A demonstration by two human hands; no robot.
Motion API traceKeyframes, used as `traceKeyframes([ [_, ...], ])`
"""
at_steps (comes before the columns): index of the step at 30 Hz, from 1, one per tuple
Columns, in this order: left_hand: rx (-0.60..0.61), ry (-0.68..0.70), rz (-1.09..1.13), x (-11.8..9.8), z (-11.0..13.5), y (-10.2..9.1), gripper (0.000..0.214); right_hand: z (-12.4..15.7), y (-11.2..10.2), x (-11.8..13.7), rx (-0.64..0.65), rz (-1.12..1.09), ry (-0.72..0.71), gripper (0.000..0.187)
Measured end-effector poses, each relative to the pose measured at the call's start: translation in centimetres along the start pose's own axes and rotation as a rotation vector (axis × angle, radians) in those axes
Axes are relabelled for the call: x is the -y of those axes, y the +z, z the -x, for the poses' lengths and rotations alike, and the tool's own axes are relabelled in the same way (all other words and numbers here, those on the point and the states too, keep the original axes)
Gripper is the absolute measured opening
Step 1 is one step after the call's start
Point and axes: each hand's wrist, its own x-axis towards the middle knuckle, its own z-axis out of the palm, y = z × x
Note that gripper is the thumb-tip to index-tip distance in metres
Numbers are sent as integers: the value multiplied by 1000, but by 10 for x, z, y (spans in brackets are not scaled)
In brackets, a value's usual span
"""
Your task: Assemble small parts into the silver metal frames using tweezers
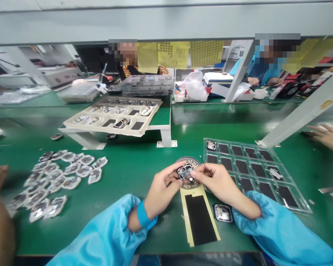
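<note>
Small framed device is pinched by the left hand and touched by the right hand, tweezers clasped there, over a round disc partly blocked from view.

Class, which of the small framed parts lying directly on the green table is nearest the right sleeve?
The single framed part between the black sheet and the right sleeve. It lies alone there, while most others cluster at the left.

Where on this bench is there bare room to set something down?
Two patches of green bench look bare: between the wrapped parts and the left hand, and between the right riser leg and the clear tray. It is crowded around the round disc, with the black sheet and loose casing nearby.
</note>
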Motion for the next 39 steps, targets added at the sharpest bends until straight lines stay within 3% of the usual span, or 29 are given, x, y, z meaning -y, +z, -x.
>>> traceKeyframes([
  [7, -55, 72, -202, 8, -1, 1, 52, 0, 1, -4, -4, 12, -24, 31],
  [17, -96, 29, -278, 1, -1, 2, 55, -1, -1, -3, 12, 0, -23, 33],
  [32, -144, 254, -550, 2, 1, 3, 38, -1, 11, -9, -44, -63, -3, 36],
  [35, -147, 189, -466, 3, 1, 2, 38, -1, 10, -9, -55, -60, -44, 31],
  [39, -41, -31, -70, 5, -1, 2, 47, 1, 10, -7, -25, -117, -99, 32],
])
